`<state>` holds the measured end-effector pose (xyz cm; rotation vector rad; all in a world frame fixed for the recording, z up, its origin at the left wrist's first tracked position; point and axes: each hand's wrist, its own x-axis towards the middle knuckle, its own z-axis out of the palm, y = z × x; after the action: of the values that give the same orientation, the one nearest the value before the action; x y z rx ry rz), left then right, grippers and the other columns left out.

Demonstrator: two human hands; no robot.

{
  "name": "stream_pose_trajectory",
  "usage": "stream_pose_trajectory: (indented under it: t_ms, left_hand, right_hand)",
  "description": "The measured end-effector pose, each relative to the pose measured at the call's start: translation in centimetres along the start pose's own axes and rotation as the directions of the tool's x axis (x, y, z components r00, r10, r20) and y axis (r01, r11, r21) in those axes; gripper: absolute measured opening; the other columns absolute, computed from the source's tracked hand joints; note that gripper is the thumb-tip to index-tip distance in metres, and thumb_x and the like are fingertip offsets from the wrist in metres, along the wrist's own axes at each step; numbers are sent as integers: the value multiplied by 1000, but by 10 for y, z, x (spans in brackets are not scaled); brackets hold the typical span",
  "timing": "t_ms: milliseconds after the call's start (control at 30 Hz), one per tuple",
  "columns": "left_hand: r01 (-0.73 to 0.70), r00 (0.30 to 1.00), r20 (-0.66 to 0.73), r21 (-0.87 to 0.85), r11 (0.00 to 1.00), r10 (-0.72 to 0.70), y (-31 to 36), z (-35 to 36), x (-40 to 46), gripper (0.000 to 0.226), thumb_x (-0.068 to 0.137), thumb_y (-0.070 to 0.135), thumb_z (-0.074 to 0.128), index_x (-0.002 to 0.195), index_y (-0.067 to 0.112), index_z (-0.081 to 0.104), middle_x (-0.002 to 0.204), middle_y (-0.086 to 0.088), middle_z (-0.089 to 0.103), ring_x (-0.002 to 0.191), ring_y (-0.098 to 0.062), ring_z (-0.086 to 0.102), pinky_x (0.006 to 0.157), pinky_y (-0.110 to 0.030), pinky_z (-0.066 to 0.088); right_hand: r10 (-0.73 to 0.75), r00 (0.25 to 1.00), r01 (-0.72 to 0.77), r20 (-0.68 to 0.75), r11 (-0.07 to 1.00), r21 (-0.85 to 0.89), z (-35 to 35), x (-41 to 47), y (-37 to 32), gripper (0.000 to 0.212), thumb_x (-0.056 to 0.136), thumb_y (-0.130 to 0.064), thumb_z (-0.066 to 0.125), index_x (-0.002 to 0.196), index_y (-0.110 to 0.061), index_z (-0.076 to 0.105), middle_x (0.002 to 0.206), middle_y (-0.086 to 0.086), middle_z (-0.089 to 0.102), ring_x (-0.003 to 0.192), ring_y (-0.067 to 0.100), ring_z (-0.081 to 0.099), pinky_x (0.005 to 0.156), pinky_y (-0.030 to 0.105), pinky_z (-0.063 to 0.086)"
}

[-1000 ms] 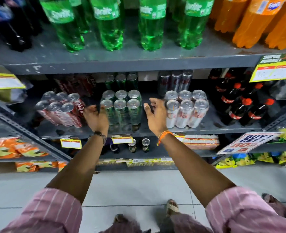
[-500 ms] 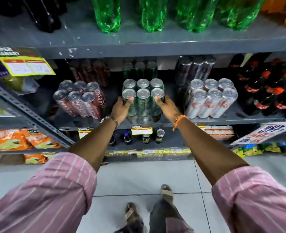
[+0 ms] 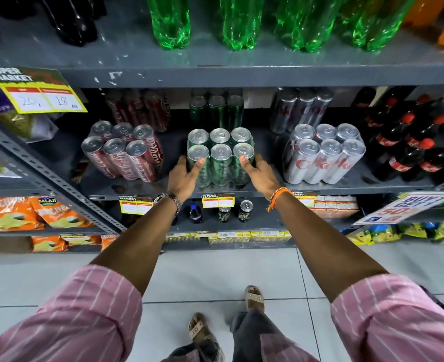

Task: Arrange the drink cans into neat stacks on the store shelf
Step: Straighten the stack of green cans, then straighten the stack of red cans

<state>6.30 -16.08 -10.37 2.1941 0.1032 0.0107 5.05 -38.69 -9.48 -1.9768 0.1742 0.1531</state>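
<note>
A block of several green cans (image 3: 220,158) stands at the middle of the grey shelf (image 3: 268,190), two rows deep. My left hand (image 3: 183,176) clasps its left side, thumb on the front left can. My right hand (image 3: 261,173) clasps its right side, thumb on the front right can. A block of red cola cans (image 3: 123,152) stands to the left and a block of silver cola cans (image 3: 324,158) to the right. Further green, red and silver cans stand behind in the dark.
Dark cola bottles (image 3: 409,150) fill the shelf's right end. Green bottles (image 3: 241,22) stand on the shelf above. Two loose cans (image 3: 235,211) and a small bottle sit on the shelf below, behind price tags (image 3: 217,200). Snack bags (image 3: 33,212) lie at lower left. A slanted metal brace (image 3: 46,176) crosses the left.
Both hands have come in from apart, in front of the cans, and closed against the two sides of the green can block. The view has moved closer and tilted down.
</note>
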Motion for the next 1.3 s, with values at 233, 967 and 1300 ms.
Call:
stream_pose_trajectory:
  t_ms: [233,967,1300]
  left_hand:
    - [-39,999,18,73,997,38,0,-6,5,49,86,65,47,97,18,49,73,5,59,64,-1,53,54,-21,35]
    - [79,785,-603,-130,988,-142,-39,-123,-19,18,77,14,56,86,18,71,93,-4,75,82,-10,68,75,-15,50]
    - [365,878,-167,-370,854,-448,-99,-189,24,74,95,55,41,152,9,27,158,-12,31,144,-32,32,118,-43,27]
  right_hand:
    - [21,1000,-22,-6,999,-30,-2,-2,-5,58,90,-64,49,130,-21,53,131,3,65,125,23,58,109,43,44]
    - [-492,717,455,-494,867,-204,80,-37,-107,40,81,-13,56,121,-10,52,121,12,52,116,28,46,102,35,37]
    - [-174,984,176,46,983,-53,206,-5,-128,46,92,-21,67,132,-4,53,131,16,62,122,31,59,98,31,45]
